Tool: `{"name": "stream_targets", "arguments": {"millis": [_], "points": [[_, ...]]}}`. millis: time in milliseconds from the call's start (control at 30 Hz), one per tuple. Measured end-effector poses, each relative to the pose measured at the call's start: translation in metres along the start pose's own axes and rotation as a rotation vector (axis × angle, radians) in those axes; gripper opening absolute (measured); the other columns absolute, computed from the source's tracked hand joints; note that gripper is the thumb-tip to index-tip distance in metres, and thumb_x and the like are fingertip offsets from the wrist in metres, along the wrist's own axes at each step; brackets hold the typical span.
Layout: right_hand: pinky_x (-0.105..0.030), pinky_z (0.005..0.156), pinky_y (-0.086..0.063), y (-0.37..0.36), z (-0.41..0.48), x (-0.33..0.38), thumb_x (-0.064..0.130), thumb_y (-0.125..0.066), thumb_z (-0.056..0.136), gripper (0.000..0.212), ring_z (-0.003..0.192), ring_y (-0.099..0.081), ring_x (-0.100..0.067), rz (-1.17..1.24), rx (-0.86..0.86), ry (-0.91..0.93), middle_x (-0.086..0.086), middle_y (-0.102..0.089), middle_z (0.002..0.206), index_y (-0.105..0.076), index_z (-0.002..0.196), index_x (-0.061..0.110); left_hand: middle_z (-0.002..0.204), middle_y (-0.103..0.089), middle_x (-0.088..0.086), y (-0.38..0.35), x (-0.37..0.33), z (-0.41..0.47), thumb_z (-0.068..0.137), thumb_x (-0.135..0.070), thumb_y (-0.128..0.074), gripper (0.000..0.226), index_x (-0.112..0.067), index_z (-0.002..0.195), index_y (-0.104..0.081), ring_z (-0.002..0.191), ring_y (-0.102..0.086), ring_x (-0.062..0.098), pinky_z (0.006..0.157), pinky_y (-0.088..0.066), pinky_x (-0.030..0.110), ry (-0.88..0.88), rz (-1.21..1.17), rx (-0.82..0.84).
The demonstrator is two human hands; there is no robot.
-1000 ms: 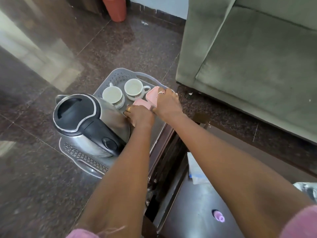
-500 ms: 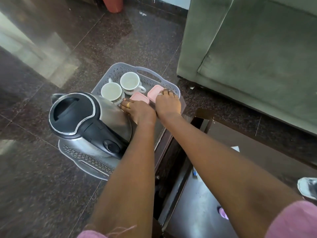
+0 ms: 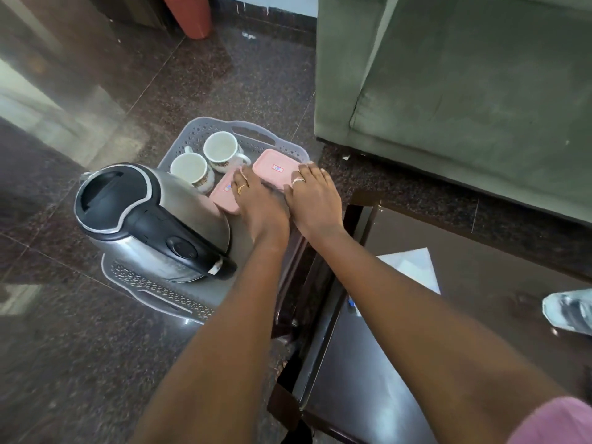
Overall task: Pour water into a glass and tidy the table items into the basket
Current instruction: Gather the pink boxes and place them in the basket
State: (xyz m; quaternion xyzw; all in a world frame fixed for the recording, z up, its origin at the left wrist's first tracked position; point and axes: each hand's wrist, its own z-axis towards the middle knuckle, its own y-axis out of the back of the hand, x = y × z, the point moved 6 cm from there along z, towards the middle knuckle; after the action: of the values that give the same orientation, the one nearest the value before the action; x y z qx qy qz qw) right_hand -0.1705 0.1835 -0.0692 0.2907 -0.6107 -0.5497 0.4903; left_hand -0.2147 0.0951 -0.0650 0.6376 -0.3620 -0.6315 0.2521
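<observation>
The tidying step is judged to be in hand: two boxes are being settled into the grey perforated plastic basket [image 3: 198, 133], which stands on the speckled dark floor [image 3: 224, 75] beside the green sofa [image 3: 448, 91]. The left hand [image 3: 259, 203] is laid flat, fingers straight, on the nearer pink rectangular lidded box [image 3: 224, 195]. The right hand [image 3: 312, 200] is draped over the farther pink lidded box [image 3: 275, 168]; whether it is gripped beneath cannot be told.

Next, both hands would best be lifted straight up and back, since little room is left. Two white ceramic cups [image 3: 221, 150] stand just beyond the boxes, and the steel electric kettle with black lid [image 3: 153, 219] stands just beside the left forearm. The basket's rim and the corner of the dark glossy surface [image 3: 480, 251] lie close on the right. No glass is seen.
</observation>
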Motion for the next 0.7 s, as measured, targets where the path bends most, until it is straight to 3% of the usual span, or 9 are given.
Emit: {"name": "stream_targets", "arguments": {"millis": [100, 167, 300, 567, 700], "points": [[-0.040, 0.111, -0.026, 0.012, -0.041, -0.030, 0.018, -0.040, 0.097, 0.037, 0.135, -0.039, -0.029, 0.075, -0.058, -0.107, -0.017, -0.050, 0.139, -0.054, 0.126, 0.000, 0.140, -0.042, 0.023, -0.005, -0.026, -0.039, 0.079, 0.002, -0.041, 0.059, 0.000, 0.138, -0.036, 0.132, -0.036, 0.034, 0.112, -0.023, 0.032, -0.102, -0.115, -0.066], [-0.041, 0.100, -0.041, 0.023, -0.075, -0.053, 0.013, -0.049, 0.092, 0.029, 0.123, -0.053, -0.032, 0.091, -0.116, -0.173, -0.018, -0.061, 0.126, -0.063, 0.113, 0.000, 0.125, -0.054, 0.021, -0.017, -0.047, -0.070, 0.070, -0.008, -0.036, 0.058, -0.003, 0.127, -0.049, 0.119, -0.047, 0.034, 0.103, -0.032, 0.033, -0.145, -0.194, -0.074], [-0.039, 0.076, -0.054, 0.045, -0.152, -0.123, 0.003, -0.068, 0.076, 0.016, 0.094, -0.068, -0.034, 0.092, -0.163, -0.347, -0.017, -0.072, 0.101, -0.071, 0.092, 0.001, 0.107, -0.063, 0.014, -0.066, -0.095, -0.151, 0.074, -0.019, -0.027, 0.049, -0.007, 0.111, -0.058, 0.106, -0.054, 0.029, 0.092, -0.040, 0.031, -0.338, -0.161, 0.076], [-0.040, 0.063, -0.048, 0.090, -0.321, -0.283, 0.001, -0.066, 0.072, 0.003, 0.076, -0.064, -0.037, 0.063, -0.148, -0.756, -0.015, -0.070, 0.077, -0.066, 0.074, 0.002, 0.121, -0.059, 0.010, -0.180, -0.188, -0.343, 0.081, 0.000, -0.040, 0.040, -0.009, 0.117, -0.056, 0.117, -0.050, 0.027, 0.102, -0.041, 0.039, -0.715, -0.100, 0.490], [-0.041, 0.081, -0.038, 0.101, -0.401, -0.364, 0.012, -0.051, 0.089, 0.015, 0.099, -0.055, -0.034, 0.017, -0.040, -0.959, -0.011, -0.067, 0.097, -0.065, 0.093, 0.008, 0.121, -0.059, 0.011, -0.227, -0.234, -0.434, 0.081, 0.000, -0.044, 0.039, -0.009, 0.118, -0.055, 0.117, -0.049, 0.026, 0.103, -0.039, 0.035, -0.842, -0.086, 0.667]]}}
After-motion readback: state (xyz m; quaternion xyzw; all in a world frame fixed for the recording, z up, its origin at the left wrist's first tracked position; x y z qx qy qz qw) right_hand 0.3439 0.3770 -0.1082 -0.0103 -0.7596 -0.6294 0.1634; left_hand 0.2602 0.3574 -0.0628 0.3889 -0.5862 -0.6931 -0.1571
